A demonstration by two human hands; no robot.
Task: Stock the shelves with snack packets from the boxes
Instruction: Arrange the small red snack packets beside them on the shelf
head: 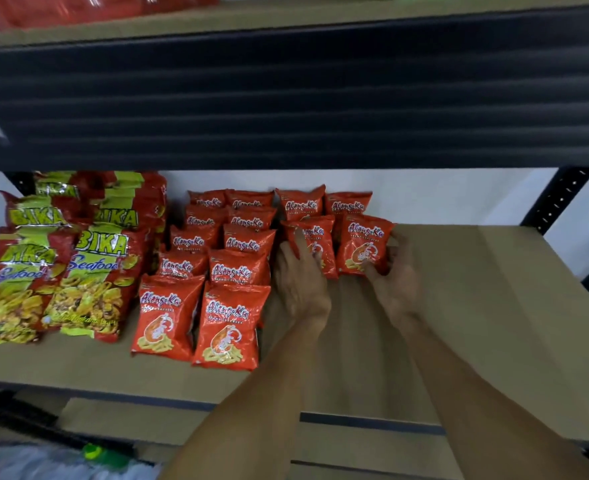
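1. Head view, starting at the fingers: the right hand (395, 271) curls its fingers (376, 270) around the lower right edge of a small red Alang-Ku prawn cracker packet (364, 247), holding it upright on the shelf board (494, 306).
2. The left hand (298, 282) lies with its fingers spread loosely and flat against the front of the neighbouring Alang-Ku packet (312, 244), steadying it without closing round it.
3. Both packets stand at the front of two short rows just right of the shelf's middle, touching packets behind them.
4. Left of the hands, two longer rows of the same prawn packets (230, 323) run from back to front, overlapping like tiles.
5. Further left stand larger Bika Seafood crisp bags (89, 285), red and yellow-green, in two leaning rows.
6. Progress, as a judgement: the left half of this shelf looks stocked, the two rows under the hands are only begun, and the right part of the board is bare brown, so much is left.
7. The prawn packet is glossy red, puffed and crinkled, printed with a prawn and pale crackers.
8. No box is clearly visible.
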